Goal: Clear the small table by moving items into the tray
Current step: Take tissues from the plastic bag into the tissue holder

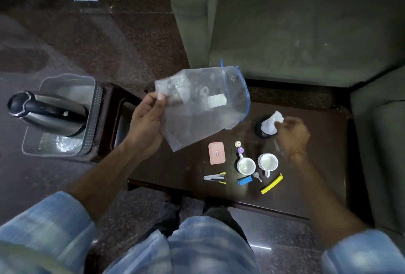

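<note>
Clear zip bag [203, 107] pinched at its corner by left hand [145, 124]; blurred right hand [292, 133] gripping white wad [274, 121].

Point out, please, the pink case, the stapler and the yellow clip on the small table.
pink case [217, 153]: head view, middle of its lid.
stapler [214, 178]: head view, middle of its metal body.
yellow clip [272, 183]: head view, midway along its length.

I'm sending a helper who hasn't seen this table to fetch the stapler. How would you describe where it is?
On the dark wooden table in front of the green sofa, look along the near edge. The stapler lies flat at the left end of the row of small items, just below the pink case. It is the only silver metal piece, with yellow trim.
</note>
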A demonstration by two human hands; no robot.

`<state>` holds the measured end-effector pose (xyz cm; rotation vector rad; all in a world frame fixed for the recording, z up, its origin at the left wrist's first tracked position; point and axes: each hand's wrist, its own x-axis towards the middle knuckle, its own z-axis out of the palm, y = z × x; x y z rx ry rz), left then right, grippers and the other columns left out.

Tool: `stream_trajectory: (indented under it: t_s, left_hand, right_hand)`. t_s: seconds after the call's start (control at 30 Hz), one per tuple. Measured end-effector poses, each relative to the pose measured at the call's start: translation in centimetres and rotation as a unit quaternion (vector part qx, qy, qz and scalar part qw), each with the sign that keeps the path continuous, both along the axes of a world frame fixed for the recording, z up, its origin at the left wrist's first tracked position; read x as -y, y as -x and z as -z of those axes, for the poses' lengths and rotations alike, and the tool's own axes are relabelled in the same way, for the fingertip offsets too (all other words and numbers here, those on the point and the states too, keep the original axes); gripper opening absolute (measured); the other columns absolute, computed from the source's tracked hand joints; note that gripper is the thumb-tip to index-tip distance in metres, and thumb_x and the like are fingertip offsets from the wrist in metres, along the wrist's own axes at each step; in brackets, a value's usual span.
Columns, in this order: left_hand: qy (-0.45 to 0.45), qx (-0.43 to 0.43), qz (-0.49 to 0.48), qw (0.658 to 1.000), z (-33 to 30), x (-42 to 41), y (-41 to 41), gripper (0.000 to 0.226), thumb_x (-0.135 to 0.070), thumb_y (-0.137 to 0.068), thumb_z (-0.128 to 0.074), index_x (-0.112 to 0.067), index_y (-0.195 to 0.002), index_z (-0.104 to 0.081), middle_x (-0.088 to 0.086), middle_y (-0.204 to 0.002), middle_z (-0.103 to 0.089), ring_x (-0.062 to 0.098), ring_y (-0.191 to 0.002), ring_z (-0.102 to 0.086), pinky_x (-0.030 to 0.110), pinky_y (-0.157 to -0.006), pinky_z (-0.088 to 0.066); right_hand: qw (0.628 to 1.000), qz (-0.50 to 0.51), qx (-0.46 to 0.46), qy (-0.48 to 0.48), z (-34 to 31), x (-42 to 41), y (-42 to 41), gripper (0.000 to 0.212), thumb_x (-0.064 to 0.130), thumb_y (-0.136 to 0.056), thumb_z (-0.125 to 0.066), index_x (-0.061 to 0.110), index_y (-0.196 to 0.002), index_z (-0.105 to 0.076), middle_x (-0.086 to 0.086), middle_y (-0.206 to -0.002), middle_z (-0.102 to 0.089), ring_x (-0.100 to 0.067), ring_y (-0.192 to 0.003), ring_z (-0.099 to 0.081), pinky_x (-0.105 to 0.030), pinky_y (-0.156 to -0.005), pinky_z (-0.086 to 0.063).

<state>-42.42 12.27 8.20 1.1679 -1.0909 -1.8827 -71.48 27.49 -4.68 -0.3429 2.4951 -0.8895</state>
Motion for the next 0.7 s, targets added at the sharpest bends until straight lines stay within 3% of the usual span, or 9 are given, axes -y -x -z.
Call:
stream_trajectory:
  t_s: [0.07,0.1,0.2,0.3,0.37,0.43,0.57,0.63,0.7]
  left_hand:
    - [-0.020,-0.011,-0.007,1.000,-0.7,-0.2,0.5,0.025,-0.028,-0.102,-0.045,-0.006,-0.110,-0.054,0.013,-0.114,-0.069,0.027,-0.104,-0.067,0.044,-0.083,-0.058]
    - [-0.032,-0.020,-0.011,0.999,-1.0,-0.3,0.8,0.025,-0.027,-0.102,-0.044,-0.006,-0.115,-0.052,0.014,-0.114,-0.068,0.028,-0.103,-0.066,0.045,-0.084,-0.058]
    - [-0.075,-0.070,-0.002,0.995,-1.4,-1.1,1.4,0.018,-0.017,-0.102,-0.044,-0.007,-0.116,-0.051,0.014,-0.114,-0.069,0.029,-0.108,-0.064,0.046,-0.091,-0.056]
    - [-0.106,-0.112,0.082,0.985,-1.8,-2.7,1.5,0.029,-0.007,-0.097,-0.049,-0.006,-0.126,-0.051,0.014,-0.124,-0.065,0.028,-0.114,-0.061,0.050,-0.097,-0.051]
    - [-0.102,-0.115,0.136,0.979,-2.2,-3.5,1.2,0.038,-0.003,-0.090,-0.055,-0.009,-0.128,-0.051,0.015,-0.124,-0.064,0.030,-0.111,-0.063,0.051,-0.090,-0.055]
    - [-0.083,-0.101,0.173,0.976,-3.0,-3.9,0.4,0.044,0.002,-0.083,-0.060,-0.010,-0.124,-0.051,0.017,-0.121,-0.064,0.032,-0.106,-0.065,0.048,-0.081,-0.059]
    - [-0.062,-0.065,0.251,0.964,-4.5,-3.1,-2.0,0.055,0.001,-0.076,-0.069,-0.011,-0.128,-0.056,0.019,-0.120,-0.066,0.031,-0.100,-0.068,0.045,-0.074,-0.059]
    - [-0.095,-0.035,0.292,0.951,-5.4,-2.0,-2.6,0.049,-0.030,-0.085,-0.063,-0.010,-0.129,-0.057,0.021,-0.126,-0.063,0.036,-0.107,-0.066,0.051,-0.081,-0.057]
    - [-0.105,0.020,0.310,0.945,-6.0,-1.1,-2.8,0.056,-0.057,-0.093,-0.049,-0.013,-0.125,-0.063,0.018,-0.122,-0.067,0.037,-0.111,-0.065,0.055,-0.090,-0.054]
  right_hand:
    - [0.983,0.043,0.131,0.123,-3.4,-1.6,-4.5,0.015,0.012,-0.085,-0.063,0.010,-0.099,-0.068,-0.007,-0.088,-0.074,-0.021,-0.083,-0.071,-0.034,-0.077,-0.057]
    - [0.954,0.047,0.219,0.200,-5.2,-2.4,-7.2,0.011,0.004,-0.086,-0.063,0.007,-0.096,-0.067,-0.006,-0.085,-0.074,-0.015,-0.074,-0.070,-0.030,-0.069,-0.057]
    - [0.865,0.012,0.413,0.285,-9.1,-3.5,-13.8,0.035,0.011,-0.085,-0.070,0.014,-0.119,-0.061,-0.003,-0.107,-0.071,-0.010,-0.088,-0.066,-0.028,-0.078,-0.052]
    - [0.798,0.006,0.486,0.356,-11.7,-2.8,-16.1,0.058,0.038,-0.073,-0.079,0.016,-0.123,-0.059,-0.003,-0.113,-0.068,-0.017,-0.099,-0.063,-0.037,-0.088,-0.047]
    - [0.765,0.052,0.490,0.414,-13.4,-2.0,-16.2,0.054,0.038,-0.073,-0.076,0.013,-0.118,-0.061,-0.006,-0.114,-0.070,-0.020,-0.099,-0.066,-0.036,-0.085,-0.053]
    - [0.766,0.100,0.446,0.452,-14.6,-1.4,-15.8,0.038,0.021,-0.080,-0.073,0.007,-0.114,-0.063,-0.010,-0.109,-0.072,-0.022,-0.095,-0.069,-0.032,-0.076,-0.057]
    - [0.822,0.071,0.344,0.449,-17.0,-1.7,-14.8,0.022,0.001,-0.082,-0.069,0.005,-0.104,-0.067,-0.013,-0.098,-0.073,-0.026,-0.087,-0.068,-0.036,-0.077,-0.057]
    - [0.823,0.028,0.326,0.463,-18.4,-1.9,-14.4,0.022,-0.003,-0.079,-0.069,0.005,-0.099,-0.068,-0.014,-0.094,-0.074,-0.023,-0.081,-0.071,-0.032,-0.070,-0.058]
    - [0.828,-0.015,0.308,0.468,-19.3,-2.1,-14.3,0.021,-0.005,-0.071,-0.070,0.003,-0.091,-0.070,-0.014,-0.088,-0.074,-0.021,-0.077,-0.071,-0.029,-0.066,-0.057]
